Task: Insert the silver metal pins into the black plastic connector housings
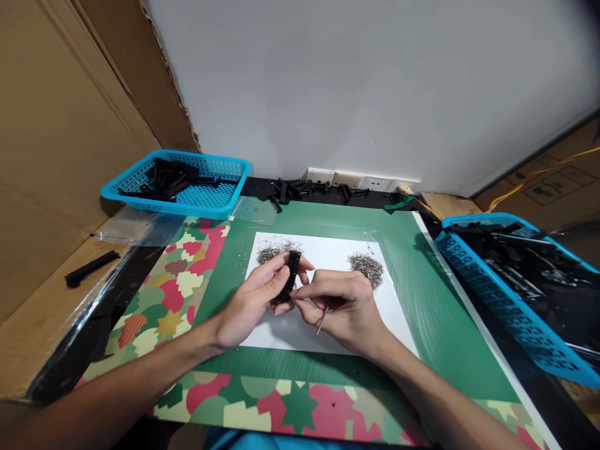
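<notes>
My left hand [260, 287] is closed around a slim black plastic part [292, 275], held upright over a white sheet of paper [394, 322]. Close against it on the right, my right hand [349, 306] has its thumb and forefinger pinched at the lower edge of that part. A thin metal rod-like tool [322, 320] is tucked in the right hand and points down toward the paper. Whatever sits between the pinching fingertips is too small to make out. Small metal pieces, apparently springs, lie in a left pile [269, 252] and a right pile [368, 270] on the paper.
A blue basket [210, 209] of black parts stands at the back left, and another blue basket [497, 300] at the right. Loose black parts [285, 189] lie along the wall below sockets [375, 182]. One black part [91, 269] rests at far left. Under the paper is a green mat [422, 275].
</notes>
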A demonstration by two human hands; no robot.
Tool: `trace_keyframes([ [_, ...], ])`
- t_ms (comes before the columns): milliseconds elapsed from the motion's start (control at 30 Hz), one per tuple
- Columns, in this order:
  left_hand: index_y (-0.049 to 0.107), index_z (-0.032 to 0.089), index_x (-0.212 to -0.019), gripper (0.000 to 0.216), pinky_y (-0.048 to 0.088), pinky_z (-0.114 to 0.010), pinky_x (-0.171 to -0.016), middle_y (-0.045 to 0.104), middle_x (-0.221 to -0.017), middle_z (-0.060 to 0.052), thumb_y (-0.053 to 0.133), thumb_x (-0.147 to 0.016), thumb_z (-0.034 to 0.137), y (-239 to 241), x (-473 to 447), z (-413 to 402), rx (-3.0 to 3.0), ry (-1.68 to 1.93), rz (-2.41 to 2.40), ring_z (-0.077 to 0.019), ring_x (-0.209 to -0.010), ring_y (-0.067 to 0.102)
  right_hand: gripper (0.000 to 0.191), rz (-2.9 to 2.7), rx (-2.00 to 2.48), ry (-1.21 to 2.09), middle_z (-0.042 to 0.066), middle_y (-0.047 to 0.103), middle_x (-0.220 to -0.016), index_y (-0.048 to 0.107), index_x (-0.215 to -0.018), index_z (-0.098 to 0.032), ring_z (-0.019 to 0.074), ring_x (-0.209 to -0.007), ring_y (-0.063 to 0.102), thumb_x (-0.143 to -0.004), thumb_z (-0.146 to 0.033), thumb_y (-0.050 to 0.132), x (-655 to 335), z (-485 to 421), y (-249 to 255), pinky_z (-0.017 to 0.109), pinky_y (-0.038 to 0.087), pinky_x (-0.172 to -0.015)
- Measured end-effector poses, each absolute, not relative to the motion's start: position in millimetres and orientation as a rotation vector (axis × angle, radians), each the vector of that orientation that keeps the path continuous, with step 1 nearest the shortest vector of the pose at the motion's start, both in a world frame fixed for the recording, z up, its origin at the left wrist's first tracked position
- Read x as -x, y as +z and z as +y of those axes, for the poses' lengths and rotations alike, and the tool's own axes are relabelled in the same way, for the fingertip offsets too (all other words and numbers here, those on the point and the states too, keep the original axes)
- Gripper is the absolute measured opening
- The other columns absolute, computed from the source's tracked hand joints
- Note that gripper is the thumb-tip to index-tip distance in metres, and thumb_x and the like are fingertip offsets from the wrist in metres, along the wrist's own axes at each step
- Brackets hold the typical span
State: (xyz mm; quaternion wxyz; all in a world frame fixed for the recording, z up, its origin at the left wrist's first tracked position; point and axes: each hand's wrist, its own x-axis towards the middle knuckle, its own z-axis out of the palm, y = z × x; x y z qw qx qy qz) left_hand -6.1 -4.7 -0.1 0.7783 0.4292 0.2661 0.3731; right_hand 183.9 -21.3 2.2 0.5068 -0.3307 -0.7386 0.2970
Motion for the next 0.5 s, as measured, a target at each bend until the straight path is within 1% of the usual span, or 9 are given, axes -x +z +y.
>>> trace_keyframes([
  [133, 0.071, 0.022, -0.124, 0.03, 0.038, -0.018, -0.06, 0.058, -0.107, -0.007, 0.059, -0.107, 0.043, 3.4, 6.3, -4.8, -0.907, 0.8, 0.528, -0.0116, -0.08, 0.054, 0.014, -1.745, 0.777, 0.751, -0.003, 0.064, -0.06, 0.085, -0.087, -0.014, 0.0067, -0.05, 0.051, -0.085, -0.006, 0.073, -182.1, -21.0, -1.3, 0.023, 0.053, -0.059],
  [233, 0.072, 0.022, -0.125, 0.03, 0.037, -0.016, -0.059, 0.057, -0.105, -0.007, 0.059, -0.107, 0.041, -0.3, 7.0, -5.0, -0.903, 0.786, 0.522, -0.01, -0.078, 0.051, 0.016, -1.755, 0.745, 0.753, -0.002, 0.069, -0.063, 0.086, -0.092, -0.017, 0.0067, -0.051, 0.053, -0.087, -0.008, 0.074, -183.0, -21.2, -3.4, 0.03, 0.062, -0.077],
  [267, 0.073, 0.022, -0.125, 0.029, 0.036, -0.016, -0.059, 0.057, -0.104, -0.007, 0.059, -0.107, 0.041, -1.2, 7.3, -5.0, -0.904, 0.779, 0.521, -0.0096, -0.077, 0.05, 0.017, -1.769, 0.736, 0.74, -0.002, 0.07, -0.064, 0.086, -0.094, -0.019, 0.0068, -0.051, 0.054, -0.088, -0.009, 0.074, -183.6, -21.4, -3.5, 0.032, 0.062, -0.082],
  [300, 0.073, 0.022, -0.126, 0.03, 0.036, -0.015, -0.058, 0.057, -0.104, -0.007, 0.058, -0.107, 0.04, -1.5, 7.6, -4.9, -0.905, 0.772, 0.518, -0.0092, -0.076, 0.048, 0.019, -1.789, 0.735, 0.724, -0.003, 0.071, -0.065, 0.087, -0.096, -0.02, 0.0067, -0.051, 0.054, -0.089, -0.009, 0.073, -184.2, -21.7, -3.3, 0.032, 0.063, -0.082],
  [333, 0.073, 0.022, -0.126, 0.03, 0.034, -0.015, -0.056, 0.056, -0.105, -0.007, 0.058, -0.108, 0.04, -1.3, 7.9, -4.6, -0.905, 0.769, 0.516, -0.0086, -0.074, 0.047, 0.02, -1.807, 0.737, 0.703, -0.003, 0.071, -0.065, 0.087, -0.098, -0.021, 0.0067, -0.05, 0.054, -0.09, -0.009, 0.072, -184.9, -22.0, -2.8, 0.031, 0.062, -0.079],
  [367, 0.074, 0.022, -0.127, 0.031, 0.032, -0.016, -0.054, 0.056, -0.106, -0.007, 0.058, -0.108, 0.04, -0.5, 8.3, -4.2, -0.904, 0.768, 0.514, -0.0076, -0.071, 0.045, 0.021, -1.824, 0.741, 0.684, -0.002, 0.071, -0.064, 0.087, -0.1, -0.022, 0.0067, -0.05, 0.054, -0.091, -0.009, 0.072, -185.6, -22.3, -2.1, 0.027, 0.061, -0.072],
  [433, 0.074, 0.021, -0.128, 0.032, 0.027, -0.017, -0.05, 0.055, -0.108, -0.007, 0.056, -0.108, 0.039, 2.2, 9.4, -3.1, -0.897, 0.757, 0.515, -0.0046, -0.063, 0.039, 0.022, -1.859, 0.753, 0.659, -0.001, 0.07, -0.064, 0.086, -0.103, -0.021, 0.007, -0.05, 0.054, -0.092, -0.009, 0.071, -187.4, -22.6, -0.9, 0.022, 0.055, -0.058],
  [500, 0.074, 0.021, -0.13, 0.034, 0.021, -0.019, -0.046, 0.054, -0.111, -0.007, 0.055, -0.109, 0.039, 5.5, 10.7, -2.1, -0.874, 0.737, 0.522, -0.0013, -0.056, 0.034, 0.021, -1.897, 0.748, 0.646, 0.0, 0.071, -0.067, 0.086, -0.106, -0.019, 0.0078, -0.053, 0.057, -0.094, -0.01, 0.071, -189.9, -22.2, -0.1, 0.021, 0.052, -0.056],
])
